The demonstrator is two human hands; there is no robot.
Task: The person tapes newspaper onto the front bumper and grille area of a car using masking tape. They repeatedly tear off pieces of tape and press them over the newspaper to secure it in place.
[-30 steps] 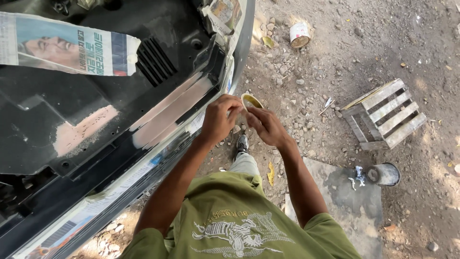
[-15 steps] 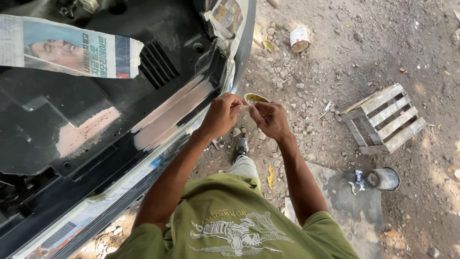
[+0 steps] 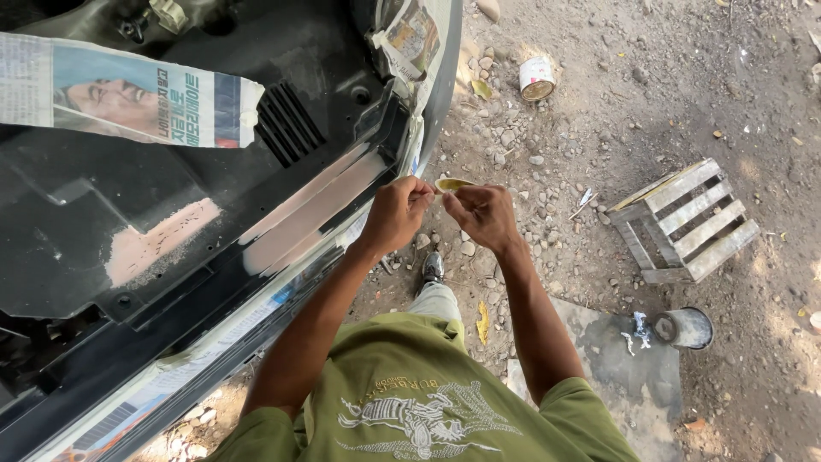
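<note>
Both hands meet just off the edge of the black car panel [image 3: 171,257], over stony ground [image 3: 599,103]. The left hand [image 3: 395,214] and the right hand [image 3: 486,216] each pinch one side of a small tape roll [image 3: 451,184], yellowish and seen nearly edge-on; both grips are clenched on it, fingertips close together. The roll is in the air between the two hands, just beside the panel's edge.

On the panel, near the hands, lie pale pink filler patches [image 3: 299,214], and farther along it a sheet of newspaper [image 3: 128,94] is stuck down. More paper [image 3: 409,38] hangs at the panel's corner. Away from the panel, on the ground, stand a small wooden crate [image 3: 688,222], a tin [image 3: 537,79] and a grey pot [image 3: 684,329] beside a flat slab [image 3: 599,359].
</note>
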